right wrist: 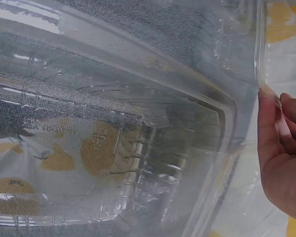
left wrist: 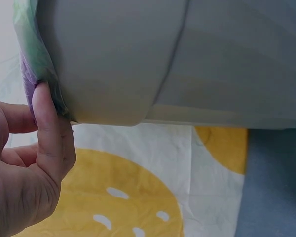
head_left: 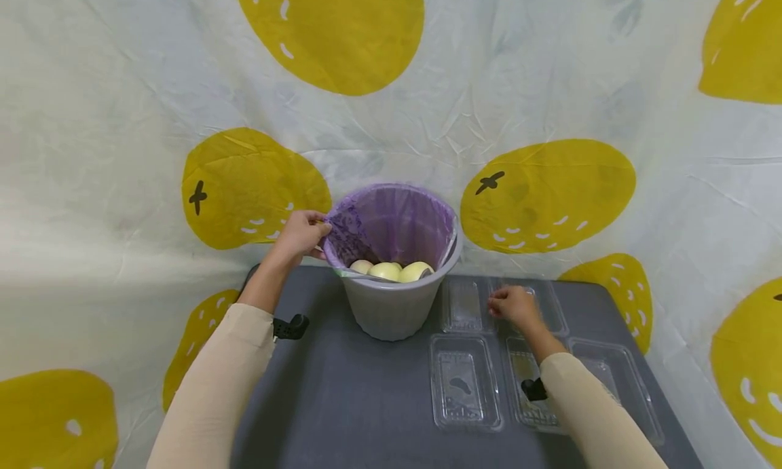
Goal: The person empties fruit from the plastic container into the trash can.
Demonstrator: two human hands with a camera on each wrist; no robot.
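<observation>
The grey plastic bin lined with a purple bag [head_left: 394, 299] stands far-centre on the dark grey table [head_left: 342, 401], blocking passage there. Five clear plastic clamshell trays [head_left: 466, 382] crowd the right side, near to far. Bare tabletop lies open to the near left and between bin and trays. The lemon-print cloth backdrop [head_left: 550, 102] closes the far side.

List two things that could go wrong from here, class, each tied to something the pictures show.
1. The left hand pinches only the purple bag liner at the rim; a pull might slip or tear it off the grey bin.
2. The right hand grips one clear plastic tray lying close to others; lifting it could drag a neighbouring tray along.
</observation>
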